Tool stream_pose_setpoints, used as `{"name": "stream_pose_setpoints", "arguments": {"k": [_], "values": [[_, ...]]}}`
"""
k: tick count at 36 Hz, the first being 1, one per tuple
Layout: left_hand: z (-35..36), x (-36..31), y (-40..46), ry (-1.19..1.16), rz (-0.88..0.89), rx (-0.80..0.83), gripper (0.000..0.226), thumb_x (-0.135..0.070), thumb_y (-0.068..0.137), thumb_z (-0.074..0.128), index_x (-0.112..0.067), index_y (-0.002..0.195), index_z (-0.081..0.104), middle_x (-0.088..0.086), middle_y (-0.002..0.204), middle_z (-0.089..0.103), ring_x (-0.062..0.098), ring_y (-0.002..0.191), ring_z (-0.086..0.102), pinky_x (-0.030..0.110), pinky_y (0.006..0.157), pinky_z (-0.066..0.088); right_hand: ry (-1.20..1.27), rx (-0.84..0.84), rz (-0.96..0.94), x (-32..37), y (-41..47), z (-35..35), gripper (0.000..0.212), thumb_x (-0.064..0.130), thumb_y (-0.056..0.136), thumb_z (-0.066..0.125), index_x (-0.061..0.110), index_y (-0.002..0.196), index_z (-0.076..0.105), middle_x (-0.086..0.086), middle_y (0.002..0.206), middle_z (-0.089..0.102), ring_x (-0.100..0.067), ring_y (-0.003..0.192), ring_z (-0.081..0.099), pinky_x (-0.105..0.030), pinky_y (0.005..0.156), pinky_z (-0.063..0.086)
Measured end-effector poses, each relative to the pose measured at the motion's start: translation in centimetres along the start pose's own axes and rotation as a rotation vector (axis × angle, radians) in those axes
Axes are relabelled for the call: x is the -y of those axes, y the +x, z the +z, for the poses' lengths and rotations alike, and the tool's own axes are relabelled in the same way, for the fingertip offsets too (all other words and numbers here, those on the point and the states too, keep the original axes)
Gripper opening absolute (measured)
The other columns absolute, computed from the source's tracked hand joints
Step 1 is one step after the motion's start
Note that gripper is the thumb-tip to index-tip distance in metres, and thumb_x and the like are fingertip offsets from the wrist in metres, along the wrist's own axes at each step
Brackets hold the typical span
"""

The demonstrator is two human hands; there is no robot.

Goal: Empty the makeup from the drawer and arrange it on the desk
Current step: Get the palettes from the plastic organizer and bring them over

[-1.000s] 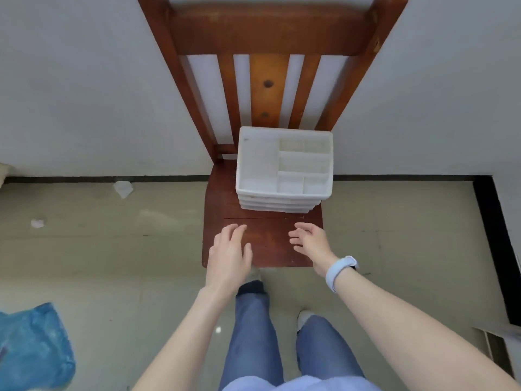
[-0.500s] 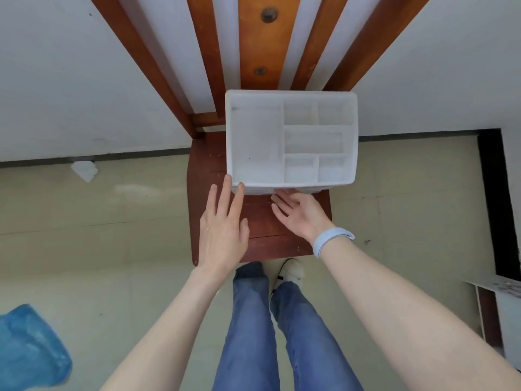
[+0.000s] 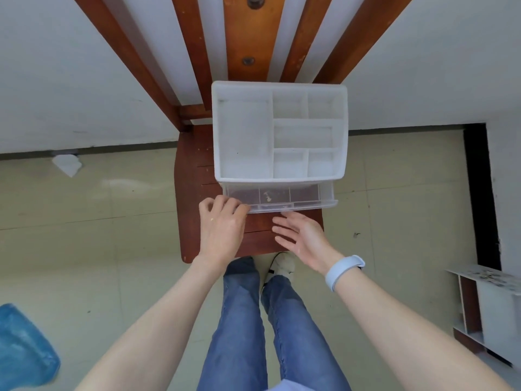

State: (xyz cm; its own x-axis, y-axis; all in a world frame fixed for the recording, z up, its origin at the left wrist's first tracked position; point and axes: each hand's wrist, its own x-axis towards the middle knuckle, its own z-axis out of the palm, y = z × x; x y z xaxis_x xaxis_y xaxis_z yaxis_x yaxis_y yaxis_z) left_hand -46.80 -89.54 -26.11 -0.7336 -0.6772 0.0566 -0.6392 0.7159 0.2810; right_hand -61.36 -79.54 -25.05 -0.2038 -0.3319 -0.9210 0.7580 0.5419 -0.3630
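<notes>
The clear plastic top drawer (image 3: 279, 199) of the white compartmented plastic organiser (image 3: 279, 131), shut half a second ago, now stands partly pulled out over the brown wooden chair seat (image 3: 191, 210). The left hand (image 3: 222, 224) grasps its front-left corner; the right hand (image 3: 303, 235) hovers released. Only small unclear bits show inside, and no writing is readable.

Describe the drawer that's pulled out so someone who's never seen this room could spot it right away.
Find the wooden chair against the white wall; a white plastic organizer sits on its seat. The drawer sticks out from the organizer's front, just under its divided top tray, with the left hand gripping its corner. Unlike the opaque white tray above, it is clear plastic.
</notes>
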Motion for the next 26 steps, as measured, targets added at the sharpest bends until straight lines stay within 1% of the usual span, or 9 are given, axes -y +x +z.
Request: {"name": "stream_pose_setpoints", "arguments": {"k": [3, 5, 7, 8, 11, 14, 17, 21, 26], "values": [[0.2, 0.3, 0.0, 0.006, 0.036, -0.009, 0.021, 0.003, 0.069, 0.077, -0.014, 0.082, 0.073, 0.003, 0.075, 0.066, 0.023, 0.067, 0.059, 0.037, 0.075, 0.034, -0.537, -0.226, -0.297, -0.1, -0.9, -0.4, 0.022, 0.008, 0.093, 0.046, 0.010, 0.111, 0.059, 0.000, 0.094, 0.067, -0.014, 0.085, 0.062, -0.028, 0.079, 0.051], [0.1, 0.6, -0.2, 0.002, 0.050, -0.019, 0.021, 0.004, 0.069, 0.076, -0.013, 0.080, 0.072, 0.003, 0.072, 0.063, 0.023, 0.063, 0.056, 0.036, 0.074, 0.032, -0.868, -0.369, -0.636, -0.1, -1.7, -0.8, 0.018, 0.009, 0.090, 0.050, 0.013, 0.105, 0.059, 0.003, 0.094, 0.062, -0.014, 0.087, 0.056, -0.027, 0.081, 0.045], [0.0, 0.6, -0.7, -0.001, 0.051, -0.018, 0.023, 0.006, 0.068, 0.076, -0.013, 0.079, 0.071, 0.003, 0.070, 0.061, 0.024, 0.062, 0.055, 0.036, 0.073, 0.032, -1.181, -0.434, -0.898, 0.1, -2.1, -1.5, 0.018, 0.007, 0.086, 0.054, 0.011, 0.103, 0.060, 0.000, 0.100, 0.058, -0.018, 0.095, 0.050, -0.027, 0.083, 0.039], [0.0, 0.6, -1.0, -0.002, 0.052, -0.013, 0.023, 0.006, 0.068, 0.075, -0.013, 0.079, 0.071, 0.002, 0.069, 0.061, 0.024, 0.062, 0.054, 0.036, 0.073, 0.032, -1.312, -0.434, -0.946, 0.2, -2.1, -1.9, 0.020, 0.007, 0.085, 0.056, 0.009, 0.104, 0.060, -0.004, 0.103, 0.058, -0.020, 0.098, 0.050, -0.030, 0.085, 0.038], [0.0, 0.1, -1.9, -0.014, 0.062, 0.006, 0.021, 0.005, 0.070, 0.074, -0.014, 0.078, 0.070, 0.001, 0.066, 0.057, 0.023, 0.060, 0.051, 0.036, 0.072, 0.034, -1.594, -0.361, -0.914, 0.2, -2.0, -2.6, 0.024, 0.010, 0.086, 0.058, 0.008, 0.109, 0.063, -0.008, 0.106, 0.061, -0.026, 0.101, 0.054, -0.038, 0.093, 0.036], [0.1, -0.4, -2.8, -0.036, 0.067, 0.022, 0.020, 0.003, 0.070, 0.075, -0.015, 0.077, 0.070, 0.000, 0.065, 0.056, 0.022, 0.060, 0.050, 0.035, 0.072, 0.034, -1.625, -0.325, -0.955, -0.2, -2.1, -3.2, 0.017, 0.006, 0.083, 0.064, 0.009, 0.100, 0.068, -0.006, 0.094, 0.063, -0.027, 0.089, 0.059, -0.038, 0.086, 0.041], [0.1, -0.7, -3.8, -0.048, 0.067, 0.049, 0.023, 0.004, 0.067, 0.076, -0.015, 0.079, 0.071, 0.000, 0.065, 0.057, 0.022, 0.060, 0.051, 0.035, 0.072, 0.033, -1.588, -0.332, -1.016, -0.7, -2.2, -3.7, 0.014, 0.002, 0.078, 0.070, 0.010, 0.090, 0.070, -0.005, 0.084, 0.063, -0.027, 0.078, 0.060, -0.033, 0.077, 0.037], [0.1, -0.8, -4.5, -0.047, 0.071, 0.094, 0.025, 0.004, 0.064, 0.078, -0.016, 0.076, 0.071, -0.001, 0.065, 0.058, 0.022, 0.060, 0.052, 0.035, 0.072, 0.033, -1.576, -0.288, -1.033, -1.6, -2.3, -4.2, 0.015, 0.003, 0.076, 0.073, 0.010, 0.089, 0.071, -0.005, 0.081, 0.063, -0.027, 0.075, 0.060, -0.036, 0.072, 0.044], [0.2, -0.7, -5.1, -0.009, 0.107, 0.195, 0.027, 0.006, 0.058, 0.080, -0.014, 0.074, 0.071, 0.000, 0.065, 0.059, 0.023, 0.059, 0.053, 0.035, 0.070, 0.032, -1.596, -0.227, -0.968, -2.5, -2.3, -4.5, 0.017, 0.002, 0.075, 0.074, 0.009, 0.090, 0.071, -0.006, 0.081, 0.063, -0.027, 0.075, 0.060, -0.037, 0.069, 0.046]]}}
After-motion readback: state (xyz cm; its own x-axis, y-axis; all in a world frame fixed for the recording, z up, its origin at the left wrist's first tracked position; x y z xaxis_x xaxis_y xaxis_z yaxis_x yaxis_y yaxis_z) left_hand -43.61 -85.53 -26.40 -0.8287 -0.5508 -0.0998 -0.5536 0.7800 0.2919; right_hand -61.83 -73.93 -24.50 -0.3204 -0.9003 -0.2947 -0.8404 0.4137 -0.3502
